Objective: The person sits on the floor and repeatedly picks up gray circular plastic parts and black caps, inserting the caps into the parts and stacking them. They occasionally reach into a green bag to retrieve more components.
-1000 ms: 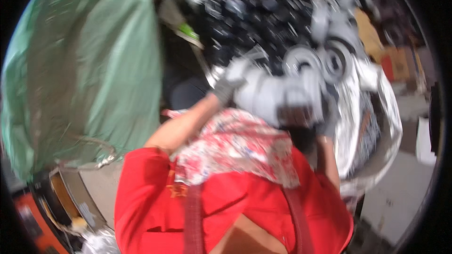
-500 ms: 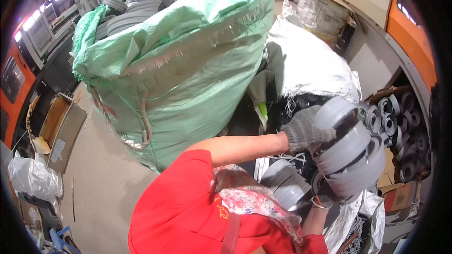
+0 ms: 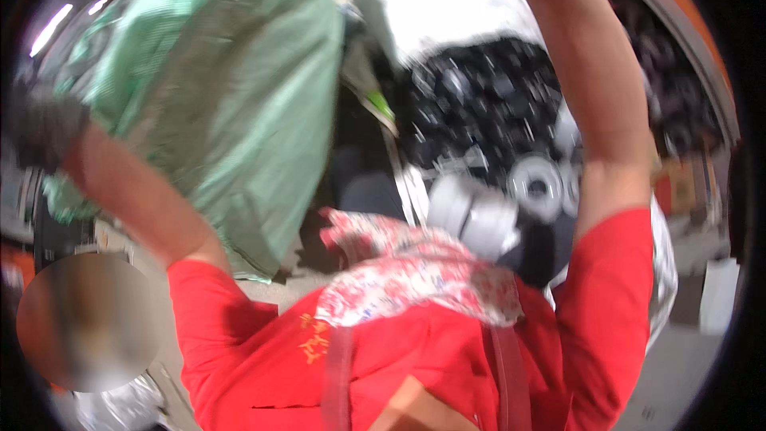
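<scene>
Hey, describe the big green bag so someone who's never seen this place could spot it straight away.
Start at the person's red shirt along the bottom; the green woven sack towers just above its left shoulder, filling the upper left. The gloved left hand is raised beside it. Unlike the white sack of dark and grey ring-shaped parts to its right, it is pale green with a woven look.

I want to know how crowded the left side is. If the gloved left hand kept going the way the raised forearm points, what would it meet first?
Probably the big green woven sack: the left hand is right beside it. Blur hides depth.
</scene>
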Demonstrator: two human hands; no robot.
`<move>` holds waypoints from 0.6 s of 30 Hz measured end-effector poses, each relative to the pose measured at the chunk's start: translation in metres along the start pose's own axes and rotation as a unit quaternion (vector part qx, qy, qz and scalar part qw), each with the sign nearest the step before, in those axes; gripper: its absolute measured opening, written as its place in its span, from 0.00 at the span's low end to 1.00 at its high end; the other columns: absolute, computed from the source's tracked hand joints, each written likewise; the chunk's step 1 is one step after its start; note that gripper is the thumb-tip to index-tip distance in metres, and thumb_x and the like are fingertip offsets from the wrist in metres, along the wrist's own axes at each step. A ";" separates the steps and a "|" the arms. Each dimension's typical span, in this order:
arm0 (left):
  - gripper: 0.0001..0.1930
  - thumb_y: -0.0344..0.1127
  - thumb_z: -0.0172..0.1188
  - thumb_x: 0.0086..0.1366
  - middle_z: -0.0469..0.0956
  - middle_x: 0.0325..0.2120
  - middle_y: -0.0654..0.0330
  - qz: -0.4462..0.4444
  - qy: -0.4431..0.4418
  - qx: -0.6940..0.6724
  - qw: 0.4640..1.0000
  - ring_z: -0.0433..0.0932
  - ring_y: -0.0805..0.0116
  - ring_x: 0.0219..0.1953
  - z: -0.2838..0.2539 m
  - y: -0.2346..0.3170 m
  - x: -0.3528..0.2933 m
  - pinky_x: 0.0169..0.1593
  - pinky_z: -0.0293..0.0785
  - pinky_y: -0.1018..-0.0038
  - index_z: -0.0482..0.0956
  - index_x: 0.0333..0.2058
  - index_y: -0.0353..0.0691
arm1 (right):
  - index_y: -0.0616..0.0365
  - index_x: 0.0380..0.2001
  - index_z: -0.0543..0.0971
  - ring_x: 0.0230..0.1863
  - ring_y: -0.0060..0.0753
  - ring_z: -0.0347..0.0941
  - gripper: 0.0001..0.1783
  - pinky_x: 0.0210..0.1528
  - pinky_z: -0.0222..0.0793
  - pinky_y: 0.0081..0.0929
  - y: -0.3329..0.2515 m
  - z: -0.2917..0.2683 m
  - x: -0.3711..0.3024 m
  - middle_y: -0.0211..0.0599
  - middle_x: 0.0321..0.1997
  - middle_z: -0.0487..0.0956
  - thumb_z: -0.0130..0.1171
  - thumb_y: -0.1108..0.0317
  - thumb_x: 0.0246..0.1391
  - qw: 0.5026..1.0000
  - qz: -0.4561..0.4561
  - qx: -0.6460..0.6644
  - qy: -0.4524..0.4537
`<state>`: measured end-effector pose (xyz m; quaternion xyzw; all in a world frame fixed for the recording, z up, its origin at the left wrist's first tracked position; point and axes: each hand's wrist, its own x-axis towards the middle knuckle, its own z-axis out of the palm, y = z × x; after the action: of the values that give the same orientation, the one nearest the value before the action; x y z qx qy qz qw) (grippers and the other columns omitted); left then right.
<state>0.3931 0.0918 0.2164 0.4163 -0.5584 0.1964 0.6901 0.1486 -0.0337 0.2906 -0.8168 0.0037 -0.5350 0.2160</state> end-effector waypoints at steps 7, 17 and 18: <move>0.20 0.34 0.58 0.58 0.72 0.46 0.61 -0.378 -0.516 -0.168 0.750 0.69 0.71 0.48 0.088 0.002 -0.218 0.53 0.64 0.74 0.71 0.50 0.37 | 0.56 0.47 0.75 0.39 0.46 0.77 0.31 0.41 0.71 0.33 0.090 -0.118 -0.295 0.47 0.40 0.79 0.51 0.40 0.53 0.782 0.447 -0.390 -0.192; 0.44 0.44 0.72 0.45 0.72 0.46 0.50 -0.586 -0.568 -0.249 0.522 0.72 0.62 0.46 0.128 0.018 -0.447 0.49 0.70 0.70 0.59 0.57 0.32 | 0.72 0.50 0.67 0.56 0.55 0.66 0.39 0.58 0.60 0.38 0.000 -0.136 -0.547 0.63 0.52 0.70 0.56 0.47 0.45 0.452 0.757 -0.460 -0.105; 0.42 0.43 0.72 0.46 0.72 0.46 0.51 -0.577 -0.578 -0.253 0.519 0.72 0.62 0.46 0.130 0.021 -0.446 0.50 0.70 0.70 0.60 0.57 0.32 | 0.70 0.50 0.66 0.54 0.56 0.66 0.38 0.57 0.61 0.40 0.001 -0.131 -0.573 0.63 0.50 0.70 0.56 0.47 0.45 0.457 0.730 -0.499 -0.098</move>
<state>0.1653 0.0869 -0.1896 0.4769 -0.4978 -0.6784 0.2540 -0.2109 0.0559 -0.1662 -0.5305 0.8437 -0.0046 0.0815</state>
